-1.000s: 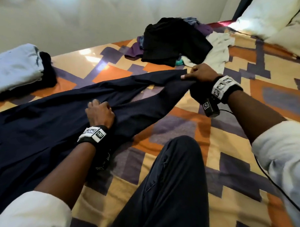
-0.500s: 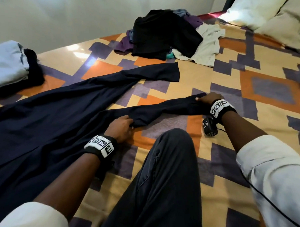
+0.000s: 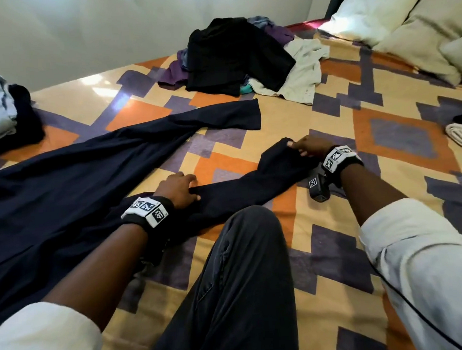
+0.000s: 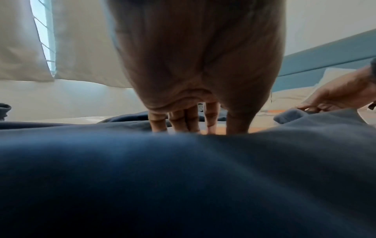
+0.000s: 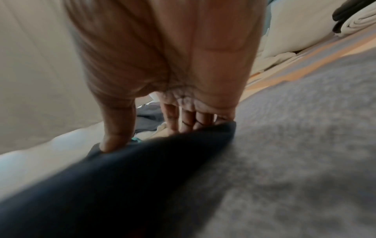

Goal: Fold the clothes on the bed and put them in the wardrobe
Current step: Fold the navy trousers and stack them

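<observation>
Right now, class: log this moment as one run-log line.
stage: spreading navy garment on bed | left hand: pinches near sleeve | right hand: grips its cuff | unfolded pile: waiting

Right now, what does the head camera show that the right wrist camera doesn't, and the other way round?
Only the head view shows the left hand gripping the navy garment mid-leg, the unfolded pile, and the folded stack at far left. Only the right wrist view shows the thumb pressing into the cloth from underneath the palm, and it is blurred. Both show the right hand holding the garment's end, the patterned bedspread and the pillows.
</observation>
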Available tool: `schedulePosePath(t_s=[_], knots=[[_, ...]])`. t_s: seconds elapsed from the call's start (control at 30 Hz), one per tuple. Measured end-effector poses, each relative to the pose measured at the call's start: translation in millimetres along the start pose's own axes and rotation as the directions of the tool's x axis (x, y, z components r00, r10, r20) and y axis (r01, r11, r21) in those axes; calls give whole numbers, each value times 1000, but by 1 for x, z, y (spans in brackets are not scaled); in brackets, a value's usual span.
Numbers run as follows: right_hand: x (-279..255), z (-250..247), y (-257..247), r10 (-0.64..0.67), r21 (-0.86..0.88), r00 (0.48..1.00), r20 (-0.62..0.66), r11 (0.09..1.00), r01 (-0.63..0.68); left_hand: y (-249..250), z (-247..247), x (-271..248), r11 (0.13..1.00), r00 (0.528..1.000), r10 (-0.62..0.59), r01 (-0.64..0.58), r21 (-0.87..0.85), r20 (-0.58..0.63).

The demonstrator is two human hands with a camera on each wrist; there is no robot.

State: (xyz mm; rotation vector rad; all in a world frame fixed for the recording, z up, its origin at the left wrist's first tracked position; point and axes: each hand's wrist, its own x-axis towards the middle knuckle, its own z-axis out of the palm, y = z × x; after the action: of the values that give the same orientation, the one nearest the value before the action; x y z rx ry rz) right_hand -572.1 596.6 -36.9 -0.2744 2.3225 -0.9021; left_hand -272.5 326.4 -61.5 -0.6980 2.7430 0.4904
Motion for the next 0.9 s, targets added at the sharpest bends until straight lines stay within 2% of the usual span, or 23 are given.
schedulePosePath(t_s=[0.13, 0.2, 0.27, 0.3, 0.33, 0.37, 0.4, 0.47, 0.5, 0.57, 0.6, 0.67, 0.73, 0.77, 0.83, 0.9], knots=[[1, 0, 12, -71, -124, 994, -83, 990, 60, 10, -2, 5, 996, 999, 36, -33, -88, 26], [6, -8, 13, -98, -129, 988, -120, 988, 83, 12, -10, 4, 967, 996, 20, -41, -253, -85], [9, -20, 12, -99, 128, 983, -157, 985, 119, 8, -27, 0, 896, 966, -44, -75, -438, -255], [10, -26, 11, -114, 289, 971, -209, 942, 172, 4, -35, -1, 862, 942, -79, -100, -497, -325], [6, -31, 8, -136, 355, 952, -273, 906, 231, -1, -43, -1, 843, 921, -106, -116, -525, -374], [8, -35, 7, -140, 379, 925, -353, 883, 277, -5, -49, -2, 843, 907, -121, -120, -524, -404], [10, -38, 5, -134, 331, 892, -432, 897, 295, -8, -53, 0, 858, 898, -128, -113, -501, -422], [25, -44, 10, -100, 203, 847, -523, 950, 238, -10, -55, 3, 903, 890, -139, -67, -425, -435], [28, -42, 12, -84, 165, 850, -520, 967, 196, -10, -54, 5, 917, 889, -149, -39, -397, -433], [29, -34, 16, -89, 149, 906, -413, 975, 163, -9, -48, 11, 940, 901, -157, 11, -341, -404], [24, -30, 15, -134, 132, 934, -332, 974, 186, -9, -44, 13, 950, 912, -155, 32, -312, -379], [5, -17, 12, -211, 141, 971, -108, 964, 225, -5, -37, 18, 966, 935, -135, 51, -252, -329], [-8, -10, 12, -220, 153, 968, 124, 968, 200, 3, -31, 22, 979, 947, -108, 50, -195, -302], [-10, -8, 13, -211, 74, 955, 208, 977, 200, 7, -30, 23, 983, 948, -106, 54, -176, -301], [-10, -7, 15, -206, -143, 947, 247, 959, 246, 15, -27, 26, 983, 942, -123, 72, -169, -314], [-7, -8, 14, -258, -257, 954, 152, 922, 290, 22, -27, 28, 979, 930, -155, 99, -181, -334]])
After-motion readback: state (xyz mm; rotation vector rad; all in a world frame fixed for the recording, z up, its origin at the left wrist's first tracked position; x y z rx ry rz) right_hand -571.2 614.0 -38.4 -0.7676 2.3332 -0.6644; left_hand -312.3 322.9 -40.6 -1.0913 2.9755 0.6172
